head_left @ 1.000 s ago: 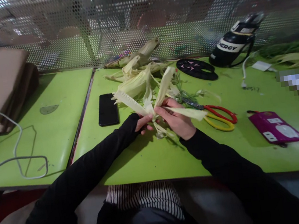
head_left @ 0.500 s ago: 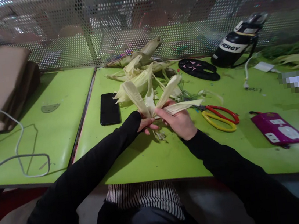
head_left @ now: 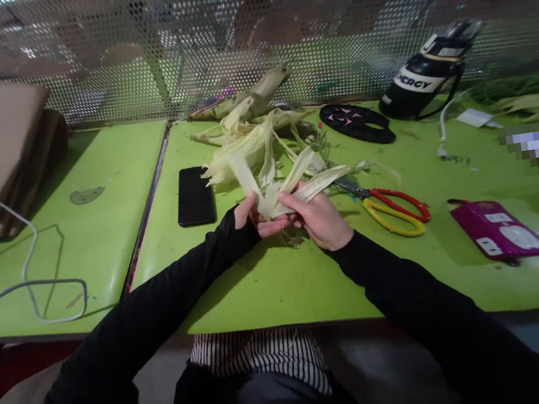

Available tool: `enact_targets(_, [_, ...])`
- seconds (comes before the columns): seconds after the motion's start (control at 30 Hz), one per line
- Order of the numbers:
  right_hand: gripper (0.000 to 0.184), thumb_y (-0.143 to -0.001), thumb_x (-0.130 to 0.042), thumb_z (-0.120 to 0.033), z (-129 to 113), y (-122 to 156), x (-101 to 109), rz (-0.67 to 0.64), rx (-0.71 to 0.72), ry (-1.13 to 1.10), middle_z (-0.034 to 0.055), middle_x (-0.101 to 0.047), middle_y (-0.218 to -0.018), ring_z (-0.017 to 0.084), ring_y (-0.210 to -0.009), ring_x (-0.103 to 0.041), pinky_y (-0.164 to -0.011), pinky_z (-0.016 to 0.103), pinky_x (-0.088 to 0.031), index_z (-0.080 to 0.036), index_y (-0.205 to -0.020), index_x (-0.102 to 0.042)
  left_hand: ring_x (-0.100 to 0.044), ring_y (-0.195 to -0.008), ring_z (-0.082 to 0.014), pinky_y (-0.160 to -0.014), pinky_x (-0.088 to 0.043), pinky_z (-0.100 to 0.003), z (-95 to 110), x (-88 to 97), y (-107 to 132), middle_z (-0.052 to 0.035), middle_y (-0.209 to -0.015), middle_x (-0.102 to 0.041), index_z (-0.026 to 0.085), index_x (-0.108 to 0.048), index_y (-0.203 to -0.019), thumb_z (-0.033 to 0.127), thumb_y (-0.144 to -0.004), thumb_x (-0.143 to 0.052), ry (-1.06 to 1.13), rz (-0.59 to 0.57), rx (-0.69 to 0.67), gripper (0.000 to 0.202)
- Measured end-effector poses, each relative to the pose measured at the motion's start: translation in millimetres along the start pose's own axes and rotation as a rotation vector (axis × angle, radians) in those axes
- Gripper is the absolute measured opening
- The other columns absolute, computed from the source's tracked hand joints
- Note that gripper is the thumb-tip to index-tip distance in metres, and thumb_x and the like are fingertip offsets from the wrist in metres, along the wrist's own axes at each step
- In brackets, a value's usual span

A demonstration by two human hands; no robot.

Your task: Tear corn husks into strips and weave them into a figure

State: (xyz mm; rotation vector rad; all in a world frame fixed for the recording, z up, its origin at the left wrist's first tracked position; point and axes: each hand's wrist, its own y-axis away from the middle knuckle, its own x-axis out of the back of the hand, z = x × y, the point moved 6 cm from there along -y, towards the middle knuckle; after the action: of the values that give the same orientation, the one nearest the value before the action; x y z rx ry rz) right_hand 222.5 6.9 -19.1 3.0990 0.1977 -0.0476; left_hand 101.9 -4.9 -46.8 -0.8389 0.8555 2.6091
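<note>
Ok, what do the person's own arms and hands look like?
Both arms wear plain black long sleeves. The left sleeve extends over part of the left hand; the right sleeve ends near the wrist. The right hand is ungloved, and the left fingers are bare.

A perforated metal screen (head_left: pixel 108 94) runs along the back of a bright green table (head_left: pixel 272 295).

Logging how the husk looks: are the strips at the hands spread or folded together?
Spread: the husk strips fan out in different directions from between left hand and right hand.
</note>
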Motion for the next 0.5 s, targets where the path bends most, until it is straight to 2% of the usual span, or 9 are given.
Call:
enact_targets(0.07, [0.027,-0.077,-0.074,-0.040,1,0,1,-0.005,0.000,0.009,-0.0057,-0.056,-0.062,0.005,-0.046,-0.043,-0.037,0.017,-0.031,-0.020,-0.086,-0.059,-0.070,-0.064,-0.0131,-0.071,-0.059,-0.023,-1,-0.5,1,-0.0104,-0.071,-0.072,0.010,-0.070,-0.086,0.029,-0.100,-0.042,-0.014,-0.006,0.005,0.036])
enact_targets(0.17, [0.032,-0.077,-0.074,-0.046,1,-1,4,0.010,0.002,0.025,-0.0068,-0.053,-0.058,0.004,-0.044,-0.043,-0.037,0.016,-0.032,-0.019,-0.080,-0.057,-0.068,-0.064,-0.0101,-0.071,-0.057,-0.019,-1,-2.1,2,-0.0074,-0.071,-0.073,0.008,-0.071,-0.087,0.010,-0.088,-0.059,-0.073,-0.011,-0.051,0.012])
enact_targets(0.33, [0.047,-0.068,-0.079,-0.057,5,-2,4,0.022,-0.112,-0.024,-0.0070,-0.052,-0.054,0.004,-0.041,-0.042,-0.035,0.016,-0.030,-0.018,-0.072,-0.054,-0.066,-0.064,-0.0092,-0.071,-0.055,-0.018,2,3.2,-2,-0.0032,-0.068,-0.070,0.010,-0.069,-0.084,0.008,-0.089,-0.057,-0.085,0.087,-0.108,0.013])
enact_targets(0.4, [0.050,-0.064,-0.080,-0.060,6,-4,4,0.041,-0.126,-0.054,-0.0064,-0.052,-0.054,0.004,-0.041,-0.042,-0.036,0.017,-0.030,-0.018,-0.067,-0.053,-0.066,-0.065,-0.0095,-0.070,-0.054,-0.017,6,4.6,-3,-0.0023,-0.067,-0.070,0.011,-0.068,-0.081,0.009,-0.089,-0.057,-0.078,0.110,-0.138,0.014])
enact_targets(0.5, [0.052,-0.066,-0.077,-0.065,3,-7,7,0.045,-0.115,-0.023,-0.0045,-0.053,-0.054,0.005,-0.041,-0.043,-0.037,0.019,-0.031,-0.018,-0.065,-0.055,-0.064,-0.062,-0.0085,-0.066,-0.053,-0.015,11,5.6,-1,-0.0021,-0.063,-0.067,0.012,-0.066,-0.073,0.009,-0.090,-0.056,-0.054,0.168,-0.147,0.020])
